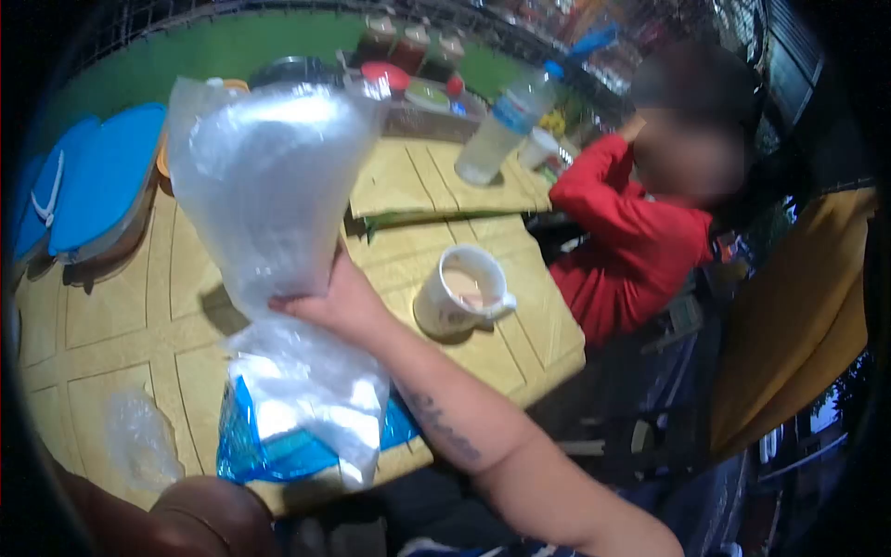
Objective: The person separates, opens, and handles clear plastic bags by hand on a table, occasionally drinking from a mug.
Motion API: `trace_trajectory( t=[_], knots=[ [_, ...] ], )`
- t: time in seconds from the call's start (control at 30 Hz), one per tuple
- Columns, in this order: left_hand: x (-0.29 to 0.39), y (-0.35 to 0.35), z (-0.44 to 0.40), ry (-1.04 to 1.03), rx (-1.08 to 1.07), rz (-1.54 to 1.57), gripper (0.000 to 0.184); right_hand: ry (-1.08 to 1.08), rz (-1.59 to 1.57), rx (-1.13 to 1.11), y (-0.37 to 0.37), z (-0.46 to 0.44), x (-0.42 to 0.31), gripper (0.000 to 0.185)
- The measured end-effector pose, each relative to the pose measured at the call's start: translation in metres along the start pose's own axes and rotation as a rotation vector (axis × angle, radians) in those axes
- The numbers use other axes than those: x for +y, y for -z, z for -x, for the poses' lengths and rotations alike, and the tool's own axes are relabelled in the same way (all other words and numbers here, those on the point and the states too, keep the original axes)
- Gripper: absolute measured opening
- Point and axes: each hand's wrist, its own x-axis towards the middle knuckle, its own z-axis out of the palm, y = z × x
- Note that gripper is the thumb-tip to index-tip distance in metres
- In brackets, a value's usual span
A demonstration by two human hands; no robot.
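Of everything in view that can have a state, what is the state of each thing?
Right hand: closed on plastic bundle
Clear plastic bundle: held up, gripped near lower end
White mug: upright, holding milky-brown drink
Water bottle: standing, capped
Blue-lidded container: lid on
Blue packet: partly covered; whether opened, cannot tell
Loose plastic: crumpled

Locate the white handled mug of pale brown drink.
In the head view, the white mug stands near the centre on the yellow table, right of the right hand gripping clear plastic bags, below the clear blue-capped bottle.
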Motion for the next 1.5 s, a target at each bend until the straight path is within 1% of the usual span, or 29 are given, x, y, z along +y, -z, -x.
trace_trajectory(
  t=[0.1, 0.13, 0.33, 0.43, 0.53, 0.7, 0.8, 0.9, 1.03, 1.1, 1.13, 1.23, 1.3, 1.33, 1.37, 1.43, 1.5],
  knots=[
    [-0.001, 0.007, 0.001, 0.001, -0.017, -0.030, 0.024, 0.028, -0.105, -0.026, -0.001, 0.000, -0.003, 0.109],
    [-0.002, 0.008, -0.001, 0.010, -0.025, -0.043, 0.024, -0.049, -0.282, -0.048, -0.004, -0.001, 0.002, 0.115],
    [-0.011, 0.006, -0.001, 0.015, -0.020, -0.080, 0.023, -0.095, -0.180, -0.052, 0.001, 0.001, -0.010, 0.114],
    [-0.006, 0.007, -0.003, -0.006, 0.006, -0.083, 0.022, 0.008, -0.082, 0.002, -0.002, 0.001, -0.005, 0.115],
    [-0.004, 0.009, -0.013, 0.003, 0.045, -0.109, 0.022, -0.018, -0.151, -0.040, 0.002, 0.000, -0.005, 0.115],
    [0.001, 0.004, -0.021, -0.065, 0.050, -0.126, 0.021, 0.026, -0.173, 0.002, -0.003, -0.002, 0.006, 0.116],
    [0.011, 0.000, -0.025, -0.085, 0.054, -0.102, 0.021, -0.037, -0.186, -0.010, -0.003, 0.000, 0.006, 0.118],
    [0.015, -0.005, -0.031, -0.104, 0.041, -0.059, 0.020, 0.027, -0.134, -0.010, -0.001, 0.000, 0.000, 0.117],
    [0.026, -0.010, -0.040, -0.149, 0.049, -0.055, 0.020, 0.016, -0.244, -0.015, -0.001, 0.002, -0.004, 0.112],
    [0.029, -0.015, -0.044, -0.190, 0.070, -0.074, 0.020, -0.004, -0.213, -0.030, 0.000, 0.002, -0.007, 0.114],
    [0.024, -0.020, -0.044, -0.232, 0.089, -0.143, 0.023, -0.015, -0.198, -0.034, 0.000, 0.003, -0.008, 0.115],
    [0.008, -0.033, -0.049, -0.332, 0.147, -0.336, 0.029, 0.057, -0.172, -0.005, 0.000, 0.002, -0.004, 0.114],
    [0.015, -0.036, -0.049, -0.228, 0.062, -0.439, 0.028, 0.055, -0.146, 0.005, 0.002, 0.003, -0.004, 0.115],
    [0.002, -0.050, -0.049, -0.293, 0.183, -0.363, 0.031, 0.058, -0.141, 0.009, 0.002, 0.003, -0.004, 0.115],
    [0.001, -0.045, -0.044, -0.263, 0.110, -0.329, 0.029, 0.068, -0.143, 0.005, 0.001, 0.002, -0.003, 0.115],
    [0.005, -0.035, -0.040, -0.193, -0.028, -0.258, 0.036, 0.081, -0.141, 0.003, 0.002, 0.002, -0.001, 0.116],
    [-0.005, -0.060, -0.042, -0.243, 0.072, -0.518, 0.026, 0.091, -0.127, 0.016, 0.001, 0.002, -0.002, 0.118]
  ],
)
